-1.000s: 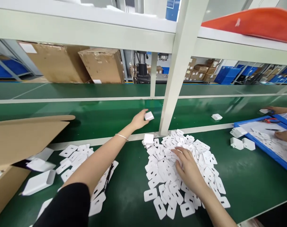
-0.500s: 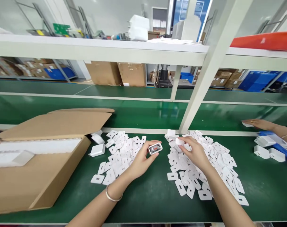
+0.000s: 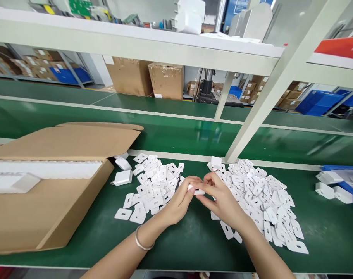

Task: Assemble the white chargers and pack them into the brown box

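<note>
Between the two heaps of white tabs [image 3: 260, 197] on the green table [image 3: 176, 240], your left hand [image 3: 179, 201] and right hand [image 3: 219, 199] meet, both grips pinching one small white charger [image 3: 197, 190], its long axis running hand to hand, equally near each.
</note>
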A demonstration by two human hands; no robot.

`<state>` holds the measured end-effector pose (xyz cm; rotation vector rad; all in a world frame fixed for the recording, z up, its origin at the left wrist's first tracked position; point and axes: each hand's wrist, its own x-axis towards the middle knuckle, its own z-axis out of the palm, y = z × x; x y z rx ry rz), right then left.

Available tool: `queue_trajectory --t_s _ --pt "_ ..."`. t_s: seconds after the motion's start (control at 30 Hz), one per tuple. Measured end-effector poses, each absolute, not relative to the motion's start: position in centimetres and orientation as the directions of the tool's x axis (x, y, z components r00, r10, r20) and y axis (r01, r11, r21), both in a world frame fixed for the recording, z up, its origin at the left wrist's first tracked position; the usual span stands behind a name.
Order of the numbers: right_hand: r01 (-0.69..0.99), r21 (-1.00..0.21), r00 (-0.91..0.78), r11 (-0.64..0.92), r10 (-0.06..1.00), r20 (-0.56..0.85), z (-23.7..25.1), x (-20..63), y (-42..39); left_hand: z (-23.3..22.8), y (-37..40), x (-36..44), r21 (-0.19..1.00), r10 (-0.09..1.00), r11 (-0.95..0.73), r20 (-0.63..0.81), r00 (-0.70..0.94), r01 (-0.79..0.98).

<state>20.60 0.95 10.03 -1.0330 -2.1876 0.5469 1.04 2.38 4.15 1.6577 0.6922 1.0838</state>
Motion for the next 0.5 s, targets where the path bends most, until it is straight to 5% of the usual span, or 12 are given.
queue_trajectory --t_s 0.23,0.5 --pt "0.319 -0.926 -0.256 0.203 0.959 0.122 7.8 19.1 1.4 3.2 2.2 1.1 0.832 0.778 -0.554 0.534 0.332 -0.040" --pt "0.253 -0.905 -0.132 0.341 0.939 0.317 5.9 18.7 1.5 3.4 2.9 0.8 0.884 0.834 -0.462 0.406 0.373 0.073"
